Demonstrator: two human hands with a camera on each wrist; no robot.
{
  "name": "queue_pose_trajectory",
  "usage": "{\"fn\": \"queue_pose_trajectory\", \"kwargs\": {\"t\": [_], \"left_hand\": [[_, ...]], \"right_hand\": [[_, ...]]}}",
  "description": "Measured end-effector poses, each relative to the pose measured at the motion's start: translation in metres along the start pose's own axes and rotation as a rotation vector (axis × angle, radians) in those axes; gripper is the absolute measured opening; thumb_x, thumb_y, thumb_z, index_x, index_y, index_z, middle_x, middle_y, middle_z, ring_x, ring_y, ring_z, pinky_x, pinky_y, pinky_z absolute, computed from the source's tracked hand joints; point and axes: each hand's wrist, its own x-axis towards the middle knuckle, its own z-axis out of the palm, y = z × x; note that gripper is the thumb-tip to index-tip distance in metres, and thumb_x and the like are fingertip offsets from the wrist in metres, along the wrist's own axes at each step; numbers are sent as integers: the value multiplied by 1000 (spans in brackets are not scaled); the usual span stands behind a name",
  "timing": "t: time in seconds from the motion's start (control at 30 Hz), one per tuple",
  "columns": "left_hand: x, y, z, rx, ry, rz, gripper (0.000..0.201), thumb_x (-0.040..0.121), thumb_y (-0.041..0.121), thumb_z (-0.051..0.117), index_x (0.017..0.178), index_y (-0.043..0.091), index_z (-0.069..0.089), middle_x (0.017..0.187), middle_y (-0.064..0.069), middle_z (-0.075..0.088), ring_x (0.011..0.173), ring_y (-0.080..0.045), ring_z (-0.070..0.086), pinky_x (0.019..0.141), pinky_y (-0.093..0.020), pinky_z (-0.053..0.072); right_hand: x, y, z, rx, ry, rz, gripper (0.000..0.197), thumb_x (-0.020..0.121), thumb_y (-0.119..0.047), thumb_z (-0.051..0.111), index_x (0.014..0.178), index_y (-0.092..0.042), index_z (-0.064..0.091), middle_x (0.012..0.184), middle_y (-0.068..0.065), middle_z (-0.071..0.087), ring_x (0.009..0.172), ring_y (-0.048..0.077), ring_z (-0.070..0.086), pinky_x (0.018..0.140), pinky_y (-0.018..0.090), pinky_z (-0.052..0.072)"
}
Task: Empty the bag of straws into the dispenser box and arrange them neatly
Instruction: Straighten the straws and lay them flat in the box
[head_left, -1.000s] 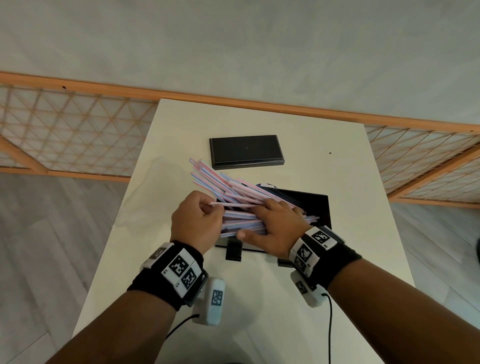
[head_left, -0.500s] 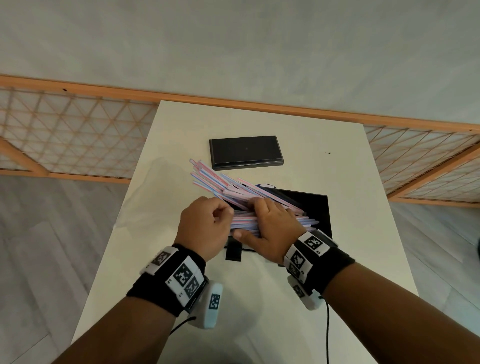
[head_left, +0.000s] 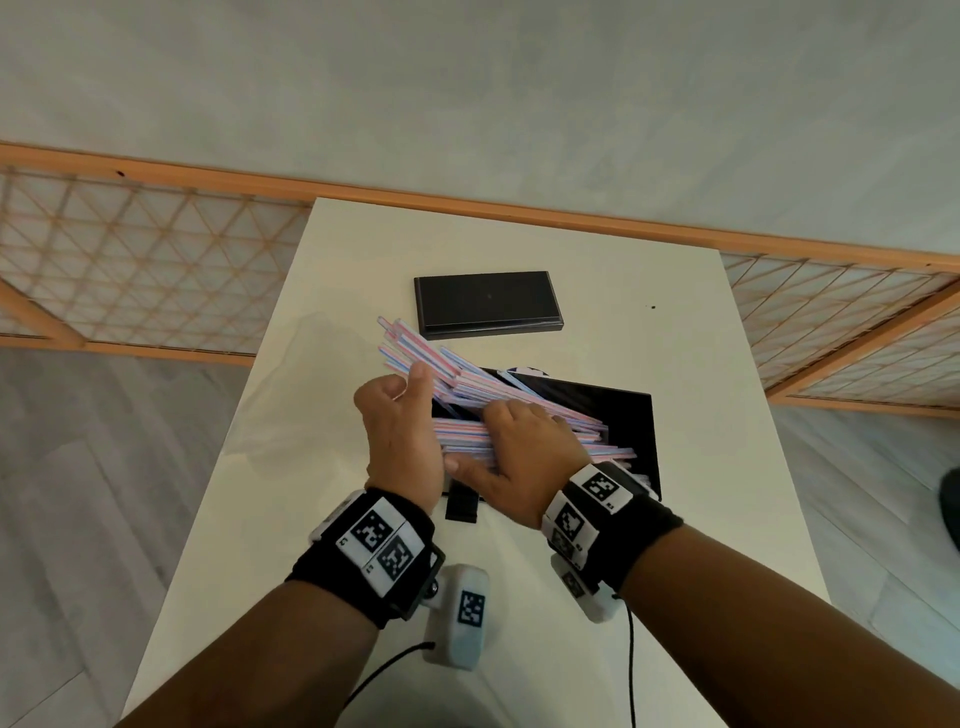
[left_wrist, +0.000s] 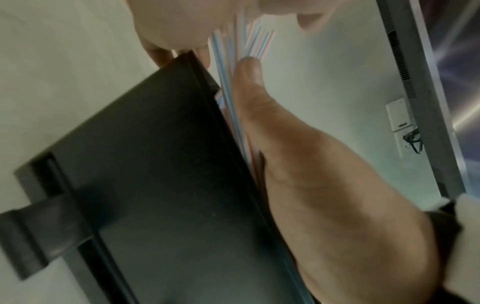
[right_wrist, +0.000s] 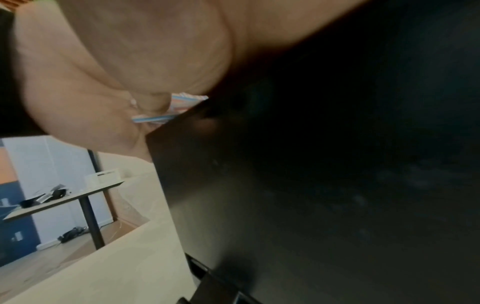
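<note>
Left hand (head_left: 400, 441) has risen, fingers curled round the straws (head_left: 467, 384); right hand (head_left: 519, 457) clamps them over the dispenser box (head_left: 623, 415). Arranging; next, square ends, lower.

Head camera looks down on the black box (head_left: 629, 434) from above; both wrist cameras sit low, close against its front wall.

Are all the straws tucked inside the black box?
No, many of the straws stick out slanting past the left edge of the dispenser box, over the table.
</note>
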Motion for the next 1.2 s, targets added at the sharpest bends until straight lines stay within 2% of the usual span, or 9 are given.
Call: {"fn": "queue_pose_trajectory", "kwargs": {"t": [0.07,0.2,0.3,0.43,0.57,0.73,0.87,1.03,1.2], "left_hand": [[5,1,1,91,-19,-6,51,77,73,43,97,26,40,100,4,53,91,-8,60,92,-40,51],[9,-4,-4,370,-200,-100,103,64,94,27,131,17,43,128,-7,59,119,-27,58,106,-51,45],[11,-5,-14,445,-239,-26,66,77,69,54,120,18,54,117,0,64,108,-20,62,100,-45,48],[16,-1,-18,706,-53,245,20,86,31,74,95,18,62,90,8,65,83,-13,61,73,-26,44],[21,6,-16,780,5,335,22,91,29,70,76,15,63,67,9,61,65,-13,58,69,-30,45],[22,12,-19,804,2,286,28,87,44,73,92,20,59,76,8,62,76,-16,61,73,-27,39],[23,14,-21,868,16,397,25,93,29,66,74,14,60,63,9,59,64,-16,57,62,-29,36],[25,20,-17,850,-27,290,31,89,44,71,92,16,59,75,8,63,76,-18,61,73,-28,41],[23,20,-17,851,-24,433,29,93,25,64,68,12,57,61,7,59,61,-20,56,59,-29,38]], "right_hand": [[0,4,-3,9,6,-8,90,72,-91,14,118,-23,50,119,2,55,111,26,52,95,45,44],[-6,18,-7,-86,-27,61,118,57,-96,-8,126,-21,51,125,4,57,117,29,51,102,46,42],[-13,22,-3,-125,-66,105,123,53,-97,-10,134,-23,44,133,3,56,124,30,50,108,52,32],[-18,28,-1,-78,-32,104,109,62,-97,5,135,-25,44,134,-1,50,126,26,45,111,51,30],[-20,27,-2,-44,10,70,91,71,-89,19,133,-28,45,131,-4,48,122,23,45,109,47,32],[-20,28,-4,-32,3,66,86,73,-88,23,131,-29,45,131,-5,48,122,22,46,109,48,32],[-20,28,-3,-15,10,64,85,73,-88,25,130,-29,46,129,-5,48,121,21,45,109,47,32],[-21,27,-3,17,35,73,86,71,-89,26,129,-29,46,128,-6,46,118,20,45,108,48,34],[-22,29,-5,32,17,85,84,71,-88,26,128,-30,45,126,-7,46,117,20,45,106,49,36]]}}
